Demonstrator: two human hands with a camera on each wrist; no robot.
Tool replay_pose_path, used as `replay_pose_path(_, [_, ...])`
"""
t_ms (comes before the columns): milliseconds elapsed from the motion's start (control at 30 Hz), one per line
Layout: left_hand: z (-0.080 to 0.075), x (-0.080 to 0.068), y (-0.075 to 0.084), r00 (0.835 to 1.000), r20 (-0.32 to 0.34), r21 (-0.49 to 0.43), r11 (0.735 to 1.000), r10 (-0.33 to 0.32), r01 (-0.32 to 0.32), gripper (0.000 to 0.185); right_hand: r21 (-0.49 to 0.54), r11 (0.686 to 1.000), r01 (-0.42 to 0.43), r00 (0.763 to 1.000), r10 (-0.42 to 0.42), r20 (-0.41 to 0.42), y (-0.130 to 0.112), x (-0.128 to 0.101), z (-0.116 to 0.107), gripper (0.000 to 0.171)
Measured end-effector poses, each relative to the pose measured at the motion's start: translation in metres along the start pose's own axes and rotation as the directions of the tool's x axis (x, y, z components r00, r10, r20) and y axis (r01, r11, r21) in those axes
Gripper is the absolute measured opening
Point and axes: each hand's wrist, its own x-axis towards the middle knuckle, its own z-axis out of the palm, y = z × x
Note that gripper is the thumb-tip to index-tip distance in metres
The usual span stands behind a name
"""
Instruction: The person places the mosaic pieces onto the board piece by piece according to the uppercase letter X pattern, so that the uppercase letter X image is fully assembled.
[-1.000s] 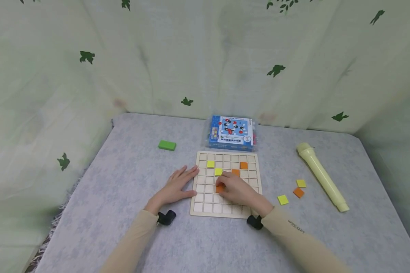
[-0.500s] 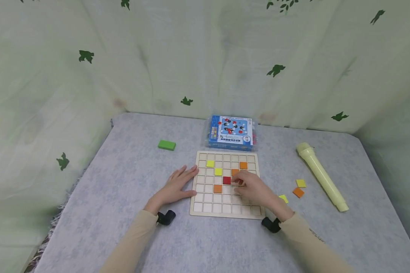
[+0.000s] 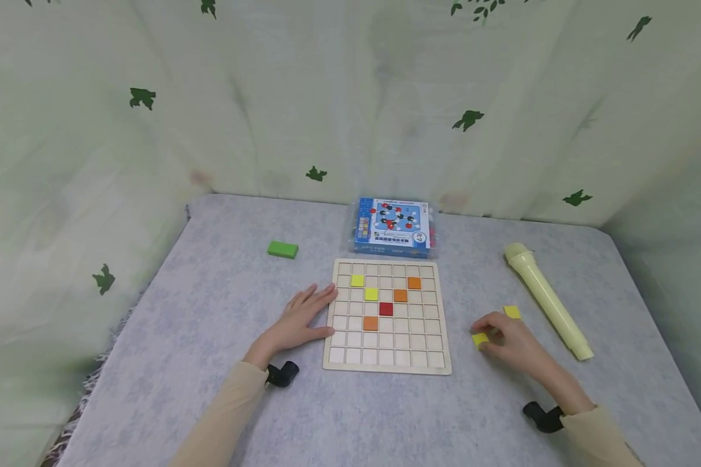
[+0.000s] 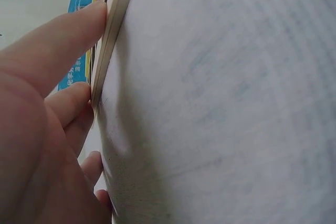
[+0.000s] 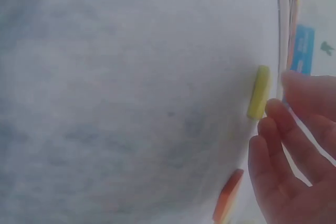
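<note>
Box (image 3: 393,227) behind board (image 3: 385,316), loose tiles (image 3: 480,338) right, tube (image 3: 546,299) perhaps rightmost

We see a pale matt wooden grid board (image 3: 387,316), smooth painted yellow tile (image 3: 480,339), mottled grey cloth table cover (image 3: 222,311), glossy plastic-wrapped box (image 3: 393,226).

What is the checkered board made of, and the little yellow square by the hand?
The board looks like pale unpainted wood, matte, with a thin layered edge. The yellow square beside the right hand seems a thin painted wood or foam chip; its flat, even colour leaves that open.
</note>
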Motion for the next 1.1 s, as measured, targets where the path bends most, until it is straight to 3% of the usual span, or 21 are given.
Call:
replay_pose_path(200, [0.001, 0.000, 0.001, 1.000, -0.002, -0.021, 1.000, -0.019, 0.019, 0.075, -0.062, 0.997, 0.035, 0.999, -0.035, -0.007, 0.003, -0.003, 0.003, 0.033])
replay_pose_path(400, [0.001, -0.001, 0.000, 1.000, -0.005, -0.023, 0.999, -0.025, 0.024, 0.076, -0.042, 0.998, 0.045, 0.999, -0.045, -0.017, -0.005, 0.006, 0.008, 0.026])
replay_pose_path(567, [0.001, -0.001, 0.001, 1.000, -0.007, -0.015, 1.000, -0.021, 0.021, 0.076, -0.022, 0.996, 0.087, 0.996, -0.087, -0.015, -0.029, 0.025, 0.017, 0.024])
replay_pose_path(833, [0.000, -0.001, 0.002, 1.000, -0.005, -0.014, 1.000, -0.008, 0.008, 0.075, -0.051, 0.995, 0.082, 0.991, -0.076, 0.111, -0.075, 0.062, 0.046, 0.021])
replay_pose_path(1100, [-0.001, -0.002, 0.002, 1.000, -0.004, -0.010, 1.000, -0.006, 0.006, 0.074, -0.127, 0.987, 0.103, 0.985, -0.084, 0.148, -0.091, 0.079, 0.060, 0.023])
